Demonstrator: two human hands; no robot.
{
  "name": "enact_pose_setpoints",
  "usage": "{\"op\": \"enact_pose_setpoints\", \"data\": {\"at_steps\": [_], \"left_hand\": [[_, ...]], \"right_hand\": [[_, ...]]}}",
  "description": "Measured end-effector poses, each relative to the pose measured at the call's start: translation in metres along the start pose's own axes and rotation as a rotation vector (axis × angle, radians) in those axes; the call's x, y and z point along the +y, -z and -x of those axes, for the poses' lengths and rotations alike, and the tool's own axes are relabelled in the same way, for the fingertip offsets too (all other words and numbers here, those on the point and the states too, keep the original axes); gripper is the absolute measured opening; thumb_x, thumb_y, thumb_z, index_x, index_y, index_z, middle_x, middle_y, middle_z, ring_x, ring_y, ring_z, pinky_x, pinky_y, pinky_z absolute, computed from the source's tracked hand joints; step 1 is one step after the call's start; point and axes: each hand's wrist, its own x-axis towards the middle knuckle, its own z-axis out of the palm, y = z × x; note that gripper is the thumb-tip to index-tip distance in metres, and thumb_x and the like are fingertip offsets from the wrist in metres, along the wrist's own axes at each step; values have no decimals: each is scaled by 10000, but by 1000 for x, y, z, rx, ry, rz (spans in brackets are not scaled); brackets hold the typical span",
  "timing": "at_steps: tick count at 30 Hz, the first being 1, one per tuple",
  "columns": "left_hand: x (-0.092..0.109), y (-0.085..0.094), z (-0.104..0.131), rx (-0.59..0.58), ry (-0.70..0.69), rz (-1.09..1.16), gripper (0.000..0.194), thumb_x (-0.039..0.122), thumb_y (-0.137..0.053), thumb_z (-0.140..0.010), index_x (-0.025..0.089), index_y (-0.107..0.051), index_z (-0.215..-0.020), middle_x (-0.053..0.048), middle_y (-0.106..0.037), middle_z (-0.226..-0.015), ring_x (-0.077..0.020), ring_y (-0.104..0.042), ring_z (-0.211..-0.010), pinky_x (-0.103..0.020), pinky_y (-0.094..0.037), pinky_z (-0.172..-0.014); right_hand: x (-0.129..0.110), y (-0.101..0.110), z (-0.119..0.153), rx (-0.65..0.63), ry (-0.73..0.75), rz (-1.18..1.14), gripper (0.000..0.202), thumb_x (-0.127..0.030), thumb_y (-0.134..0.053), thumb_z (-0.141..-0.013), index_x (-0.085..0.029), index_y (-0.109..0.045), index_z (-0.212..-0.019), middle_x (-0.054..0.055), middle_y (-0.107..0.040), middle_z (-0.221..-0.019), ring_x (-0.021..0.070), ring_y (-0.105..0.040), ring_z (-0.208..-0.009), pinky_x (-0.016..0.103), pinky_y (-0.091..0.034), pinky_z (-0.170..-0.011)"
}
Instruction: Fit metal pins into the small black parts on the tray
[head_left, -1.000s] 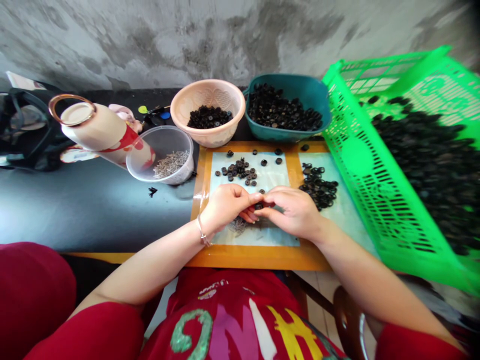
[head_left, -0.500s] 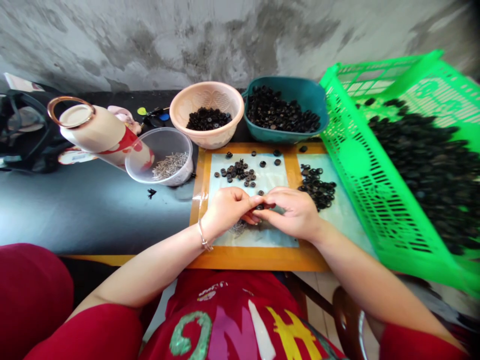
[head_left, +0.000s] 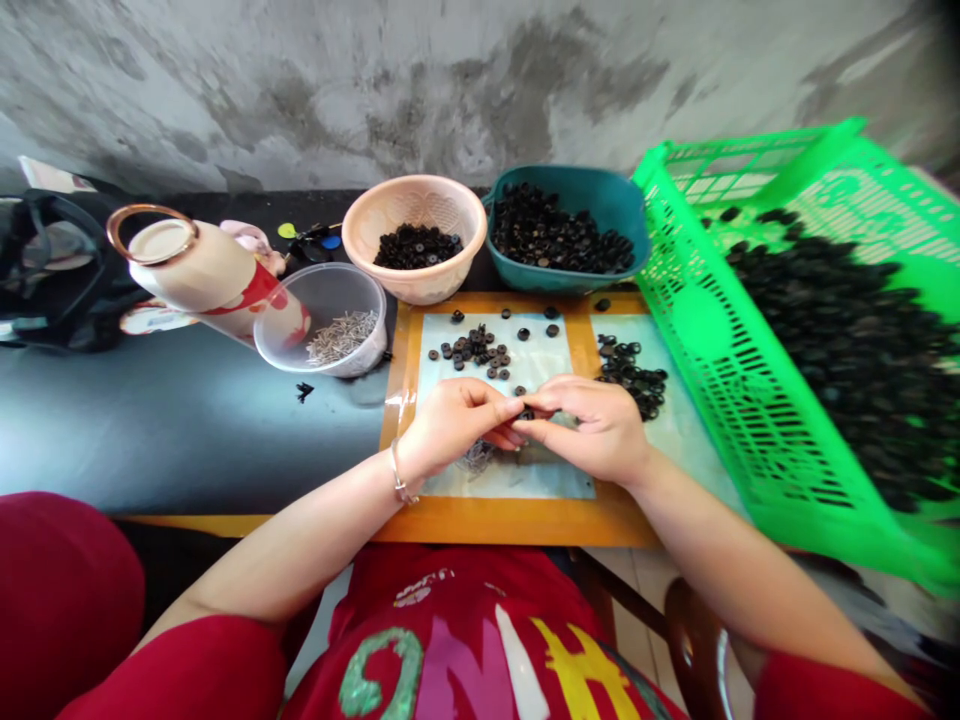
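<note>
My left hand point(head_left: 463, 420) and my right hand point(head_left: 586, 420) meet over the taped work mat, fingertips pinched together. Between them is a small round black part point(head_left: 526, 413), largely covered by the fingers. A pile of small silver pins point(head_left: 477, 457) lies partly under my left hand. Just beyond my hands, small black discs with centre holes point(head_left: 480, 347) are spread on the pale sheet. To the right of my right hand, black ring-shaped parts point(head_left: 636, 376) lie heaped on a second pale sheet.
A clear tub point(head_left: 262, 335) holds silver pins. Behind the mat stand a pink bowl point(head_left: 420, 288) and a teal bowl point(head_left: 562, 278) with black parts. A green basket point(head_left: 697, 300) full of black pieces flanks the right side. A white-and-red flask point(head_left: 225, 285) leans at left.
Both hands stay pinched around the black part, which shows slightly more between the fingertips. The whole view has shifted slightly, with the bowls and basket appearing a little lower.
</note>
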Motion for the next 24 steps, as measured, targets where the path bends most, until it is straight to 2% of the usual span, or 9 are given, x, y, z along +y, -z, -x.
{"op": "enact_pose_setpoints", "data": {"at_steps": [2, 4, 6, 11, 19, 24], "left_hand": [[1, 1, 0, 22, -65, -34, 410, 435, -857, -610, 111, -673, -781, -41, -703, -653, -145, -692, -620, -263, -595, -639], [1, 2, 0, 26, -161, -61, 595, 336, -927, -495, 118, -667, -984, -41, -712, -754, -151, -693, -698, -273, -596, -701], [1, 3, 1, -9, -250, -115, 747, 269, -947, -448, 136, -644, -1118, -55, -720, -860, -160, -691, -775, -286, -594, -767], [1, 1, 6, -30, -343, -360, 423, 358, -857, -640, 170, -743, -1002, -68, -741, -941, -176, -693, -813, -297, -584, -815], [4, 1, 8, 38, -431, -549, 316, 391, -816, -700, 205, -778, -953, -35, -740, -814, -147, -658, -699, -234, -540, -662], [7, 0, 9, 27, -419, -455, 376, 387, -830, -681, 186, -762, -991, -50, -742, -863, -156, -669, -739, -255, -565, -714]], "right_hand": [[0, 1, 0, 3, -7, 1, 94, -244, -712, -845, -182, -752, -905, 31, -704, -717, 134, -642, -644, 252, -530, -605], [1, 2, 0, 3, -24, -5, 116, -274, -715, -846, -189, -755, -913, 35, -711, -726, 141, -651, -652, 257, -539, -608], [2, 1, 0, 0, -28, -16, 135, -286, -731, -834, -183, -758, -917, 44, -714, -732, 149, -659, -655, 263, -547, -605], [6, -2, 3, 7, -9, -27, 115, -260, -738, -818, -180, -759, -899, 57, -731, -749, 172, -686, -682, 282, -576, -627], [4, -6, 3, 10, -18, -3, 94, -267, -701, -847, -179, -728, -864, 44, -715, -759, 151, -671, -670, 257, -562, -616], [2, -6, 3, 11, -52, -16, 127, -301, -658, -884, -194, -713, -925, 35, -707, -780, 151, -662, -692, 264, -549, -629]]}}
